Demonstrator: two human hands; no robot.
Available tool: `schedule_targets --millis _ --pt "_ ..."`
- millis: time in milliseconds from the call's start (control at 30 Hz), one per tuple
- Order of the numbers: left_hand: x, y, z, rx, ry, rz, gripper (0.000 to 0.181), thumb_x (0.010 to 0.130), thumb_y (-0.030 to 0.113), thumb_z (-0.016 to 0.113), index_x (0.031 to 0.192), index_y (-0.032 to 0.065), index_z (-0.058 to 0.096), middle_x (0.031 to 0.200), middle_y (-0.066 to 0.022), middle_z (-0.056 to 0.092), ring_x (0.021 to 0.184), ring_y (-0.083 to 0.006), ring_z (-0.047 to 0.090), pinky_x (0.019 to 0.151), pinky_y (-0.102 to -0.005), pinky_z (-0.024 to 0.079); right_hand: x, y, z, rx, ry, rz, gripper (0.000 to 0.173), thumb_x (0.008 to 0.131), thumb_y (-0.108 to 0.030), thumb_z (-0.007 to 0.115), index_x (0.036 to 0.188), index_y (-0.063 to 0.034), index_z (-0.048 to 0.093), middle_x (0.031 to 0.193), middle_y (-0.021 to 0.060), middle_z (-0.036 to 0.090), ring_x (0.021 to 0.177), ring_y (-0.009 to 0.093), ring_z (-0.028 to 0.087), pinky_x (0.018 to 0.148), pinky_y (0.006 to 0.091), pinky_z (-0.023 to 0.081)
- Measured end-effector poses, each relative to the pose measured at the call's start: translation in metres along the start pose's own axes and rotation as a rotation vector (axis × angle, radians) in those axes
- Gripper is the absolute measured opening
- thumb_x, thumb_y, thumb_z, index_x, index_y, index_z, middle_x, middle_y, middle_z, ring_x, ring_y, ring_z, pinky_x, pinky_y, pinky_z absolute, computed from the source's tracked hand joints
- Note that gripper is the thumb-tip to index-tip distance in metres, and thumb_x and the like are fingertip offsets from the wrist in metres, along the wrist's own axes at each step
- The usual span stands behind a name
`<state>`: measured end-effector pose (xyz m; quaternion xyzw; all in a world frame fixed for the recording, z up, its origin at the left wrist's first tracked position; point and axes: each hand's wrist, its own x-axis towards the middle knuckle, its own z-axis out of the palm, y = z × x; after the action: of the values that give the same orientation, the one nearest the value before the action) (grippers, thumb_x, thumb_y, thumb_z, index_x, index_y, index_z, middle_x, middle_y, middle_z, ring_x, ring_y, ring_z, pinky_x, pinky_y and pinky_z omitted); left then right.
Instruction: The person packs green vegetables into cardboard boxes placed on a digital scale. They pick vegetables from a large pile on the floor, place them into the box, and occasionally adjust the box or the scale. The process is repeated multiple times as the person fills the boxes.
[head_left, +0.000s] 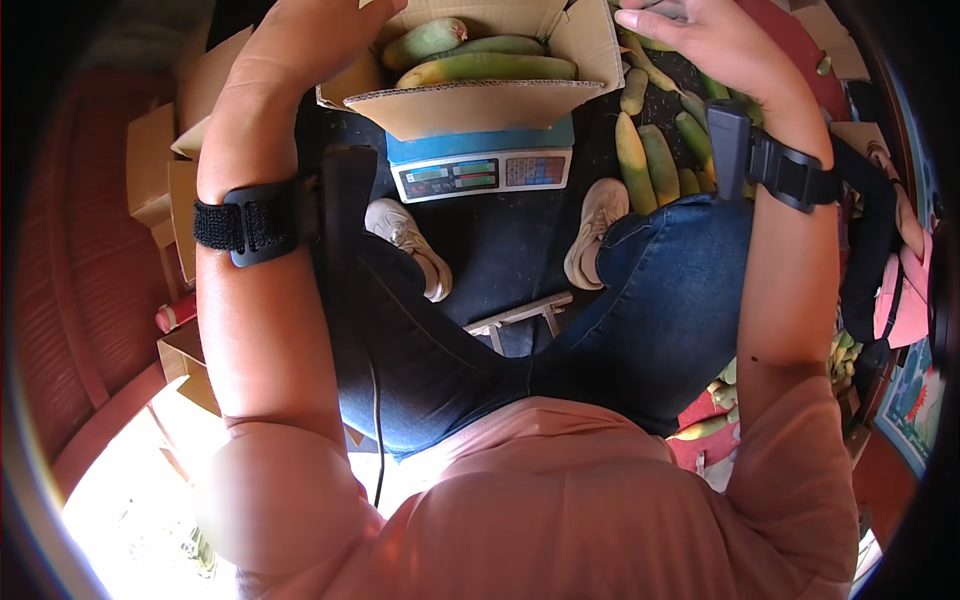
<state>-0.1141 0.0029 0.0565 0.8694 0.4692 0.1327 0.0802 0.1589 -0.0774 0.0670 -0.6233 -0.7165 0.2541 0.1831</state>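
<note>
An open cardboard box (480, 105) rests on a digital scale (480, 172) in front of me. Inside it lie large green radishes, among them a yellow-green one (487, 69) and a paler one (425, 43). My left hand (330, 34) is over the box's left side; its fingertips are cut off by the top edge of the view. Beside the box's upper right corner is my right hand (686, 30), its thumb extended towards the flap. The top edge partly cuts off its fingers, so contact with the box cannot be made out. Each forearm wears a black strap with a device.
Loose green radishes (660, 165) lie on the dark floor right of the scale. Cardboard boxes (150, 165) stand at the left. A low stool (521, 315) shows between my legs. At the far right is another person's pink clothing (900, 300), near more piled vegetables (844, 356).
</note>
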Motion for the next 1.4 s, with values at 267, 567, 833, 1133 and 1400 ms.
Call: schedule_targets --millis 267,567,833,1133,1400 --pt "-0.008 -0.025 -0.006 0.036 0.054 0.018 0.039 0.083 0.024 0.062 0.111 -0.0025 0.062 0.105 -0.0251 0.063 0.101 -0.0353 0.061 0.089 -0.0372 0.048 0.020 0.027 0.010 0.137 -0.032 -0.012 0.034 0.089 -0.019 0.061 0.117 -0.0008 0.055 0.101 0.0139 0.064 0.094 0.020 0.061 0.082 0.0302 0.049" --pt "-0.006 -0.070 0.023 0.029 -0.001 -0.007 0.046 0.085 0.036 0.059 0.124 0.0104 0.056 0.102 -0.0230 0.063 0.097 -0.0404 0.059 0.083 -0.0451 0.047 0.037 0.059 0.032 0.185 -0.010 0.062 0.036 0.089 -0.018 0.063 0.123 -0.0096 0.055 0.107 0.0097 0.061 0.102 0.017 0.058 0.090 0.0291 0.046" --pt "-0.009 -0.088 0.052 0.133 0.130 -0.088 0.075 0.083 0.035 0.062 0.140 -0.0016 0.029 0.141 -0.0268 0.035 0.134 -0.0383 0.030 0.111 -0.0437 0.023 0.041 0.051 0.032 0.147 0.202 -0.042 0.031 0.085 -0.021 0.064 0.111 -0.0053 0.062 0.098 0.0122 0.068 0.087 0.025 0.064 0.078 0.0345 0.050" --pt "-0.023 -0.011 0.075 -0.960 -0.026 -0.335 0.076 0.081 0.028 0.067 0.142 0.0007 0.030 0.145 -0.0190 0.028 0.137 -0.0269 0.023 0.111 -0.0352 0.022 0.027 -0.014 -0.018 0.156 0.615 -0.156 0.023 0.091 -0.020 0.057 0.096 0.0011 0.063 0.081 0.0117 0.066 0.072 0.018 0.062 0.065 0.0300 0.049" --pt "-0.005 -0.012 0.062 -0.562 0.043 -0.201 0.057 0.088 0.024 0.060 0.138 0.0036 0.040 0.143 -0.0144 0.037 0.132 -0.0237 0.034 0.110 -0.0335 0.021 -0.188 0.016 -0.071 0.111 0.416 0.063 0.022 0.093 -0.019 0.054 0.099 -0.0006 0.063 0.083 0.0072 0.066 0.074 0.012 0.061 0.067 0.0260 0.048"
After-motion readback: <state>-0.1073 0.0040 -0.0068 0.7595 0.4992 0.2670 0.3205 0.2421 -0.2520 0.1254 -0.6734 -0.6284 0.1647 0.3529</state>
